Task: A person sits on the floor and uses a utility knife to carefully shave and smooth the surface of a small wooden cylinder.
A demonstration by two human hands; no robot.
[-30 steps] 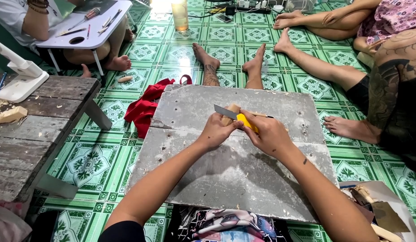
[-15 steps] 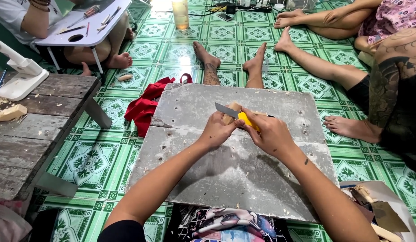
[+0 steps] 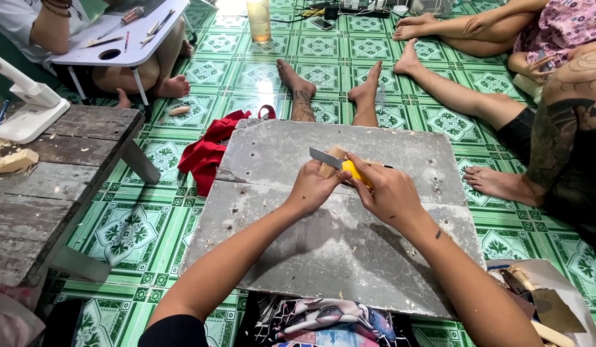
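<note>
Yellow marks the handle of the utility knife (image 3: 347, 168), gripped in the closed right hand (image 3: 389, 193), its grey blade pointing away to the left over the top of the left hand (image 3: 313, 189). That left hand is closed around a small pale wood block (image 3: 332, 162), which shows just above its fingers and touches the blade. Both hands hover over a grey cement board (image 3: 336, 244) dotted with small holes and scattered pale shavings, which lies across the person's lap.

Just beyond the hands, past the board's far edge, two bare feet (image 3: 330, 90) of another person rest on the green patterned tile floor (image 3: 150, 225). Left of the hands, a red cloth (image 3: 211, 149) lies against the board's corner. Further left stands a weathered wooden bench (image 3: 47, 186) carrying a wood offcut (image 3: 14, 160) and a white plastic stand (image 3: 25, 106). Well beyond it, a seated person works at a small white folding tray table (image 3: 128, 38) holding pens and brushes. Far ahead of the hands stands a tall drink glass (image 3: 258, 19). To the right, another person's tattooed arm (image 3: 564, 128) and outstretched legs lie near the board. Near the right elbow, a cardboard box (image 3: 542, 302) holds wood scraps.
</note>
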